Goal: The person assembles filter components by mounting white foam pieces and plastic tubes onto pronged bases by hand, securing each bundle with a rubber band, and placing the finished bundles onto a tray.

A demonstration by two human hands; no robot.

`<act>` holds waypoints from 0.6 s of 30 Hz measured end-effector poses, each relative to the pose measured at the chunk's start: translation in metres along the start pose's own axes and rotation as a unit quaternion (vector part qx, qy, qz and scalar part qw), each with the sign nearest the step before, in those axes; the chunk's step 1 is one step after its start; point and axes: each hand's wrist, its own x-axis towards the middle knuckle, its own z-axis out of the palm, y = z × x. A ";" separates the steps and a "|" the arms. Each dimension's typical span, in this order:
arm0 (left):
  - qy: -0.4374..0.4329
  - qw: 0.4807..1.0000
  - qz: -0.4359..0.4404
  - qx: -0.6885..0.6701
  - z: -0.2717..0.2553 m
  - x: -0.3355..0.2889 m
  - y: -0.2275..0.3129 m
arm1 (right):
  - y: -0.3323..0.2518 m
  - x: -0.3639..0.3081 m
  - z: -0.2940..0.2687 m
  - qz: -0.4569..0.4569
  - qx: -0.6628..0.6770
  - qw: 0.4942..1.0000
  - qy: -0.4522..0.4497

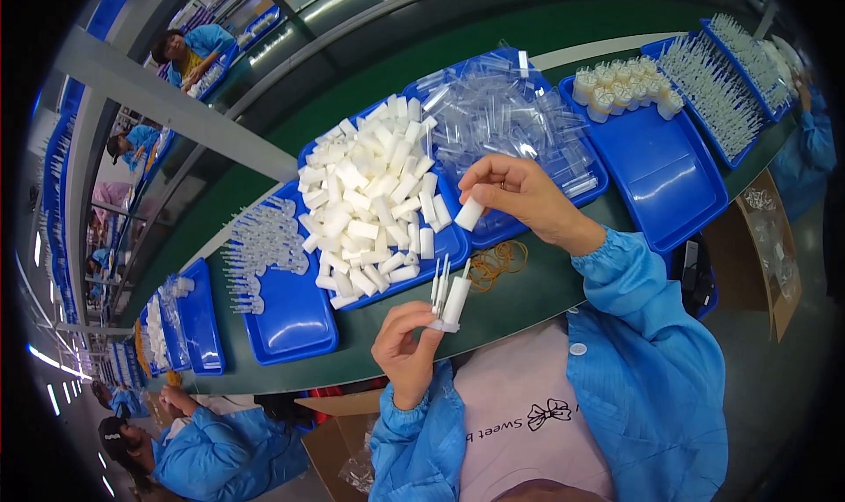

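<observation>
My left hand (405, 350) pinches a small white plastic base (445, 327) by its edge, over the front edge of the table. Thin upright prongs (439, 286) stand up from this base, and a white cylinder (456, 299) sits over one of them. Higher and to the right, my right hand (528, 199) grips a loose white cylinder (470, 213) between thumb and fingers, tilted and apart from the base. Behind my hands is a blue tray (374, 301) heaped with similar white cylinders (365, 189).
Yellow rubber bands (498, 266) lie on the green table. Around are a blue tray of clear plastic tubes (506, 119), a tray (664, 180) with bundled white pieces, trays of pronged bases (264, 247) and cardboard boxes (744, 264). Co-workers in blue sit nearby (216, 440).
</observation>
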 end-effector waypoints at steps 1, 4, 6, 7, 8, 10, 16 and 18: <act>-0.013 0.999 0.033 0.029 0.003 0.003 0.002 | -0.005 -0.005 0.004 -0.001 0.032 0.999 -0.011; -0.014 0.996 0.062 0.067 0.011 0.008 0.011 | -0.013 -0.014 0.015 0.014 0.058 0.998 -0.031; -0.041 0.988 0.110 0.098 0.012 0.009 0.012 | -0.013 -0.018 0.019 0.014 0.060 0.997 -0.035; -0.038 0.988 0.110 0.105 0.014 0.010 0.015 | -0.013 -0.019 0.019 0.007 0.059 0.998 -0.032; -0.036 0.988 0.109 0.106 0.014 0.010 0.015 | -0.012 -0.019 0.018 0.009 0.060 0.998 -0.034; -0.047 0.982 0.122 0.133 0.014 0.010 0.016 | -0.010 -0.019 0.014 0.009 0.080 0.996 -0.041; -0.045 0.983 0.112 0.140 0.015 0.010 0.019 | -0.005 -0.018 0.008 0.016 0.092 0.995 -0.043; -0.045 0.983 0.109 0.139 0.015 0.009 0.019 | -0.006 -0.019 0.009 0.022 0.089 0.995 -0.039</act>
